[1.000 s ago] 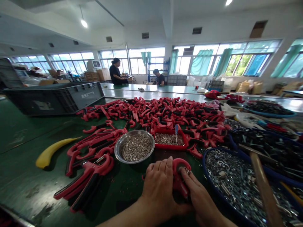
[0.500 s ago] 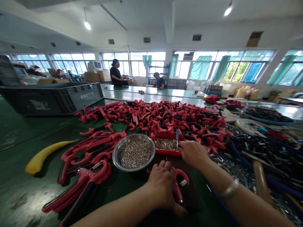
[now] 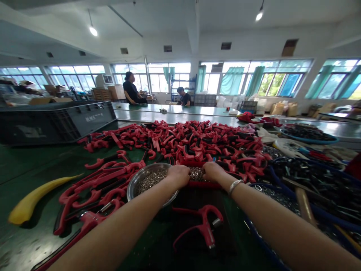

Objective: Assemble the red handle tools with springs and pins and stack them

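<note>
While stretched far forward, the left hand [image 3: 179, 175] and right hand [image 3: 213, 171] curl down into the red tray [image 3: 207, 184]; what they hold is hidden. A red clamp [image 3: 204, 224] lies at 6 o'clock from it, a silver bowl [image 3: 134, 187] at 9 o'clock.

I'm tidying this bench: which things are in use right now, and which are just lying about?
In use: left hand, right hand, red tray, steel bowl, red handle with spring.
Lying about: yellow curved piece, grey crate, far blue dish.
</note>
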The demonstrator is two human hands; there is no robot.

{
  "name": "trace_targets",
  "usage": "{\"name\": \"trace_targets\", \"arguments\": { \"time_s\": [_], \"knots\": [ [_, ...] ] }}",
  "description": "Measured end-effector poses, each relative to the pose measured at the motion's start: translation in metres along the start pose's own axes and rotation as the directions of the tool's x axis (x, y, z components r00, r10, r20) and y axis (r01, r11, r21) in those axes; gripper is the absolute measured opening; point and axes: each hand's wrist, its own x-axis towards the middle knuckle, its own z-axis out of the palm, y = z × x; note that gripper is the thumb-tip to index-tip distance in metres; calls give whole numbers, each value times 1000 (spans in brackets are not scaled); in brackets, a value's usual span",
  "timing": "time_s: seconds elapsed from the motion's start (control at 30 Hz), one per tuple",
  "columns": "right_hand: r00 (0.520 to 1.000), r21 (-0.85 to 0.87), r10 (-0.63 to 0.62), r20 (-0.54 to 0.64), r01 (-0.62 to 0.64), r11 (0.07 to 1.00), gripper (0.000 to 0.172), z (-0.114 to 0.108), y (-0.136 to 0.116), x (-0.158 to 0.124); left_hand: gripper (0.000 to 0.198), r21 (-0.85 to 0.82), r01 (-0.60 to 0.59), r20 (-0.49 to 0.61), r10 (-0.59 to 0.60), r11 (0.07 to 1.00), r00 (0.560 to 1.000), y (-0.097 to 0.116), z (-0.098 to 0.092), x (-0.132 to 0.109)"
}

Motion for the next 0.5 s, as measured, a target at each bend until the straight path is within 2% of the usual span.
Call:
{"name": "trace_targets", "arguments": {
  "time_s": [0.1,0.23,0.4,0.5],
  "knots": [
    [997,58,-35,-61,39,998,23,2,7,-6,27,26,-21,92,18,999,996,3,1,24],
    [991,150,-45,-126,64,987,20,2,16,-12,28,29,-37,135,33,999,990,8,2,31],
    [983,306,52,-173,3,952,21,2,22,-24,27,-31,-56,108,59,998,992,-1,8,28],
    [981,406,86,-173,-9,914,20,2,22,-43,27,-85,-59,64,65,995,996,-7,10,30]
  ]
}}
